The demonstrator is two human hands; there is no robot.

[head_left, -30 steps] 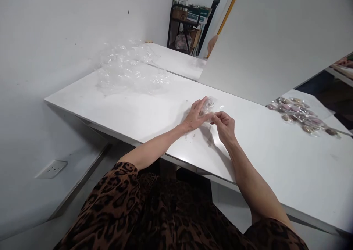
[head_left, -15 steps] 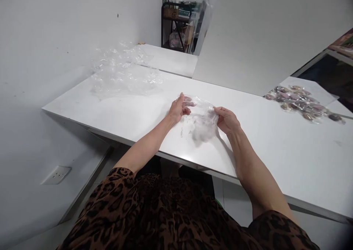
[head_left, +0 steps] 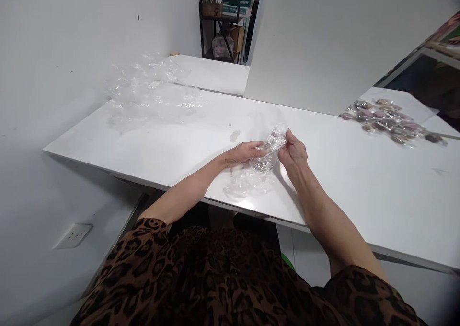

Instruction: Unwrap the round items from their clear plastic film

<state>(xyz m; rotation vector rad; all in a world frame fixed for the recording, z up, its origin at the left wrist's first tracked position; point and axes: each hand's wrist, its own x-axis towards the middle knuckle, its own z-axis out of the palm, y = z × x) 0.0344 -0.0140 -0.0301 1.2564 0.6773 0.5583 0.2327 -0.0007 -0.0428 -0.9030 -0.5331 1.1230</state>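
Observation:
Between my two hands is a crumpled clear plastic bag (head_left: pixel 266 160), bunched up over the white table (head_left: pixel 179 158). My left hand (head_left: pixel 247 152) reaches in from the left with its fingers closed on the bunched plastic. On the other side, my right hand (head_left: pixel 293 149) pinches the bag's upper right part. A loose, spread part of the plastic hangs toward the table's front edge. Whether anything lies inside the bag I cannot make out.
A heap of clear plastic bags (head_left: pixel 151 93) lies at the table's back left by the wall. Several small wrapped items (head_left: pixel 390 122) lie together at the right. A white panel (head_left: pixel 305 48) stands behind the table, and a dark shelf cart (head_left: pixel 220 29) is beyond.
The bag, spread between my hands before, is now bunched up. My left hand has moved right, toward my right hand, and its fingers have closed on the plastic. The view has shifted slightly.

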